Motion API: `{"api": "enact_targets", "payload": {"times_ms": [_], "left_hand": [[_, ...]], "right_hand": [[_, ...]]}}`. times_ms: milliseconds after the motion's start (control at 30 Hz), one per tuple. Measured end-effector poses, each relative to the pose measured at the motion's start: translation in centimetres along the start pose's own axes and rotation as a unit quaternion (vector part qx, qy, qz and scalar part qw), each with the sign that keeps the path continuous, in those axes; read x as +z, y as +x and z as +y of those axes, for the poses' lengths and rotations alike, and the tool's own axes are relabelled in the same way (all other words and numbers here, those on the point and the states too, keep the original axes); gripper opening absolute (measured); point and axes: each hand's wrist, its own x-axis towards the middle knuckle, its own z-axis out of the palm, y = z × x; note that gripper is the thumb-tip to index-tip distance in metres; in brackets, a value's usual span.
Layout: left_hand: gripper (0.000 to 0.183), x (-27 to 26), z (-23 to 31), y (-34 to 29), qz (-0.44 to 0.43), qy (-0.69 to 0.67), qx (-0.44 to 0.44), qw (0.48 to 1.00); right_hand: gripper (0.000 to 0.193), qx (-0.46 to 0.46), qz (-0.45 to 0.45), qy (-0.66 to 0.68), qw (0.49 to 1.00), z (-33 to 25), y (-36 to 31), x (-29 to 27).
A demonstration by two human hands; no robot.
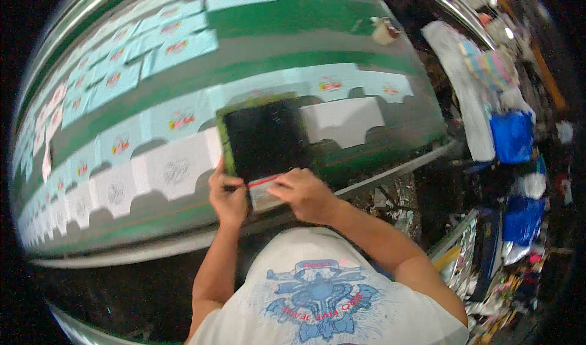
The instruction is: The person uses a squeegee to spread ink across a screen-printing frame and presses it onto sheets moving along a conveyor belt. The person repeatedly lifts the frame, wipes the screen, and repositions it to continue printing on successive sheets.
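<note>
A screen-printing frame (265, 134) with green edges and a dark middle lies over the row of cut fabric pieces nearest me. My left hand (228, 197) is closed around its near left corner. At the near end of the frame, my right hand (305, 197) pinches what looks like a squeegee (264, 182), a flat strip with a red edge. A pale patch shows just below the strip, between my hands. White fabric pieces flank the frame: one with a dark line print (177, 170) to the left, a plain one (346, 122) to the right.
Light-blue pieces with red prints (182, 118) lie in rows across the green-and-grey table (256, 28). A small brownish cup-like object (384, 32) stands at the far right. Beyond the table's right edge are a blue container (511, 136), pale cloth (467, 95) and clutter.
</note>
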Motion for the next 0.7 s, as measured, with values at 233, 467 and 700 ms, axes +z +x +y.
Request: {"api": "enact_targets", "payload": {"times_ms": [233, 467, 700], "left_hand": [[0.028, 4.9, 5.2, -0.5, 0.001, -0.009, 0.126, 0.992], [0.032, 19.7, 7.3, -4.0, 0.007, -0.116, 0.077, 0.990], [0.022, 24.7, 7.9, -4.7, 0.015, -0.081, -0.003, 0.997]], "right_hand": [[0.049, 0.044, 0.170, 0.045, 0.983, 4.3, -6.3, -2.7], [0.046, 0.093, 0.195, 0.036, 0.976, 12.9, -15.3, -7.3], [0.042, 0.044, 0.166, 0.052, 0.984, 17.4, -18.5, -11.1]]}}
